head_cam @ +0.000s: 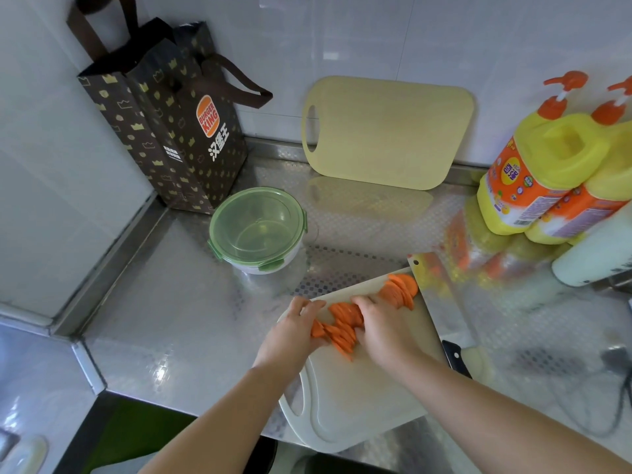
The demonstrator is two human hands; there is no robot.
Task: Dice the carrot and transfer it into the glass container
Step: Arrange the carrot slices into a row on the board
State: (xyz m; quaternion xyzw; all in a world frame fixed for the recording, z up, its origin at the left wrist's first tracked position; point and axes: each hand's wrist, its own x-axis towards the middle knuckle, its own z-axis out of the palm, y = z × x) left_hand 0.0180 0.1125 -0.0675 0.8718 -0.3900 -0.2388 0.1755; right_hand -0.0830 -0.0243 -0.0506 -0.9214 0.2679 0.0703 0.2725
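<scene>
Our left hand [294, 331] and right hand [384, 331] meet low in the centre of the frame over the white cutting board [359, 398]. Each grip curls round one end of a fanned row of carrot slices [343, 319]. More slices lie loose near the board's upper right corner. The cleaver [441, 295] lies along the board's right edge, untouched. The glass container [256, 254], its green lid [254, 217] on, stands on the tabletop [178, 302] up and left of the board, apart from it.

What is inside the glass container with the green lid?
Through the translucent green lid, the glass container looks empty. The lid's tint and glare hide fine detail on the bottom.
</scene>
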